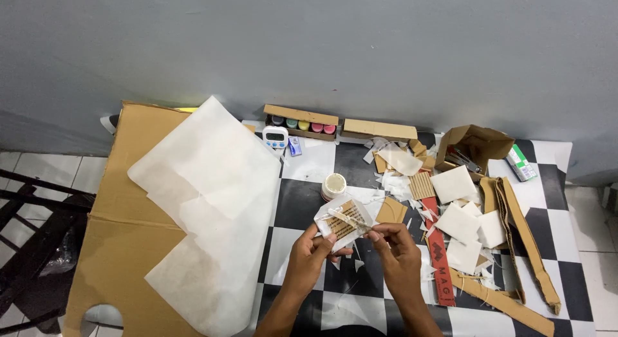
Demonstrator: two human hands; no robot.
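I hold a small cardboard piece wrapped in white paper [343,220] up over the checkered table [302,202], both hands pinched on it. My left hand [311,253] grips its lower left corner between thumb and fingers; my right hand [393,243] is closed narrow on a thin strip at its right edge, fingertips [376,231] just touching the paper.

Just behind the piece stands a small round glue pot [334,184], near but not touching. To my right lies a red ruler [440,253] running towards me, crowded by white paper squares [458,222], a cardboard wedge [391,211] and long brown cardboard strips [521,240] that reach the table's near right edge. Small white scraps litter the squares under my hands.

To my left a big white paper sheet [209,208] overhangs the table's left edge and lies across a large flat cardboard box [122,215]. The open room is the stretch of squares between that sheet and my left wrist.

Along the far edge, by the grey wall [322,47], sit a white timer [275,137], a box of paint pots [301,123], a flat cardboard box [380,129] and an open cardboard box [473,147].
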